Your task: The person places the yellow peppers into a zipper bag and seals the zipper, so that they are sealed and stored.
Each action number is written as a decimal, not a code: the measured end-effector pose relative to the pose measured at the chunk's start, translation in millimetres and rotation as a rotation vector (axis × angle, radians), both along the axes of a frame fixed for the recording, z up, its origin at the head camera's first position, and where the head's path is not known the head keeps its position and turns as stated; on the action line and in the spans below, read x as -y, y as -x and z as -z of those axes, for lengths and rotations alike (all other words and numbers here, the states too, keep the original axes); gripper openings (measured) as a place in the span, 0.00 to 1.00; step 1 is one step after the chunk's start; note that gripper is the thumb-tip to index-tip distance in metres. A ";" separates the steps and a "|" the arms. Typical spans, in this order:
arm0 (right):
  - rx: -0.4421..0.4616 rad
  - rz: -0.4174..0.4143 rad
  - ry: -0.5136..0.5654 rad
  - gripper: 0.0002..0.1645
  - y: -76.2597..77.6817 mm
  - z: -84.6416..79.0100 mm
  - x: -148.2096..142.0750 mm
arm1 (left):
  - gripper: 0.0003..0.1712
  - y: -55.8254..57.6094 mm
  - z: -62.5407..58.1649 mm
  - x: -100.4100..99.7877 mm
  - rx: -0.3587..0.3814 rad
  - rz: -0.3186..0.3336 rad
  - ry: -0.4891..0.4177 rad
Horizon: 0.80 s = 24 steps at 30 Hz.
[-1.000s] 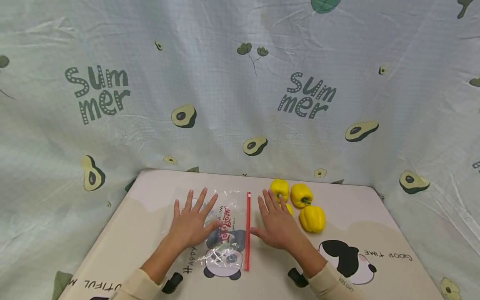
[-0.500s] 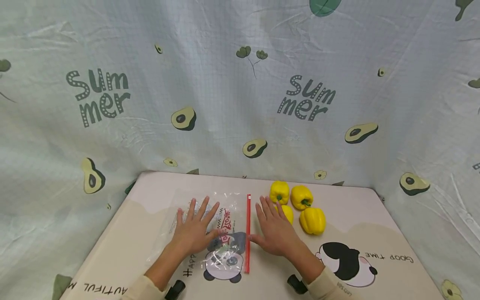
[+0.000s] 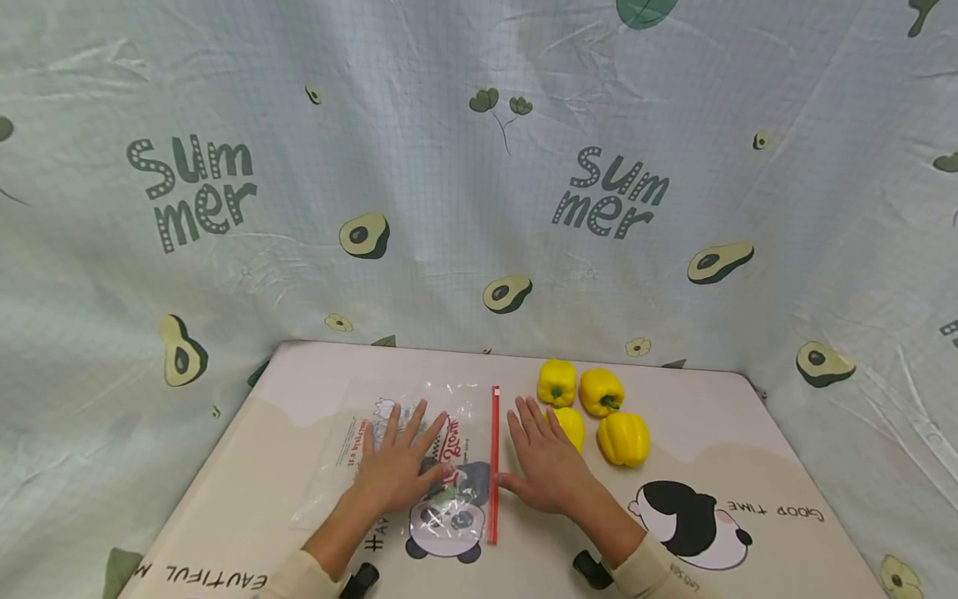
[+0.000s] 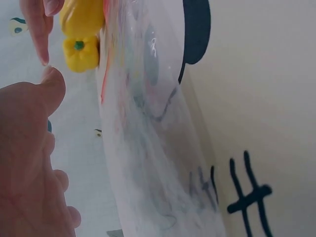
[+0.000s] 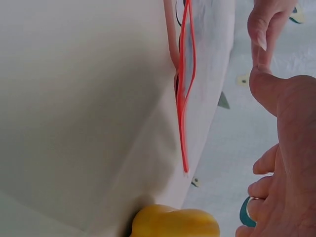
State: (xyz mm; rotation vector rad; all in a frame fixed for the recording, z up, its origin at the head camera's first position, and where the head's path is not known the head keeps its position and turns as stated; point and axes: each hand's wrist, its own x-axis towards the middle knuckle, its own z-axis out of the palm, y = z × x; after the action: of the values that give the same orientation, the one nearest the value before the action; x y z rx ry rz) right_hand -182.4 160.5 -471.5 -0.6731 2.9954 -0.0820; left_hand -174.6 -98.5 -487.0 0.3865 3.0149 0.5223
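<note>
A clear plastic zip bag (image 3: 467,433) with red and blue print lies flat on the table, its red zip edge (image 3: 495,499) toward the right. Over the bag my left hand (image 3: 395,472) is spread, palm down; in the left wrist view that hand (image 4: 24,158) appears raised off the plastic. My right hand (image 3: 550,467) hovers just right of the zip, fingers straight, holding nothing. In the right wrist view the zip's two red strips (image 5: 181,106) stand slightly apart. Several yellow bell peppers (image 3: 624,439) sit beyond the right hand, which partly hides the nearest one (image 3: 570,426).
A pale table cover (image 3: 718,433) printed with pandas, a dog and words lies under everything. Behind the table hangs a light curtain (image 3: 419,166) with avocado and "summer" prints. Black straps (image 3: 591,571) show near both wrists.
My left hand has shifted right and nearer, uncovering more print on the bag's left part. The right hand has drawn slightly nearer, showing more of the closest pepper. Bag and peppers stay put.
</note>
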 end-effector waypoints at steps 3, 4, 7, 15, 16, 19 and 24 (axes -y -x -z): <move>0.009 -0.009 0.008 0.60 0.8 2.9 -0.3 | 0.47 1.0 4.6 -3.1 0.009 0.010 -0.002; 0.011 -0.012 0.010 0.60 1.0 4.0 -0.3 | 0.47 1.3 5.7 -4.6 0.012 0.013 -0.004; 0.011 -0.020 0.009 0.60 1.9 6.9 0.4 | 0.47 2.3 7.8 -9.6 0.016 0.023 -0.010; 0.016 -0.029 -0.001 0.60 2.9 11.3 4.7 | 0.48 4.4 9.7 -19.0 0.025 0.030 -0.013; 0.018 -0.030 -0.001 0.60 2.9 11.9 5.1 | 0.48 4.8 11.2 -19.2 0.022 0.029 -0.006; 0.021 -0.039 0.000 0.60 2.2 13.4 6.0 | 0.49 6.3 15.7 -20.1 0.024 0.031 0.011; 0.041 -0.053 0.008 0.60 0.9 15.2 6.6 | 0.51 8.0 16.5 -23.7 0.025 0.052 0.024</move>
State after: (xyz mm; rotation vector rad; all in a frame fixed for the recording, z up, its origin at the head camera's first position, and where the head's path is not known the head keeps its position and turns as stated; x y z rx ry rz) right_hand -183.2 153.9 -486.6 -0.7417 2.9374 -0.1039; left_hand -182.6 -74.8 -503.5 0.4520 2.9747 0.4832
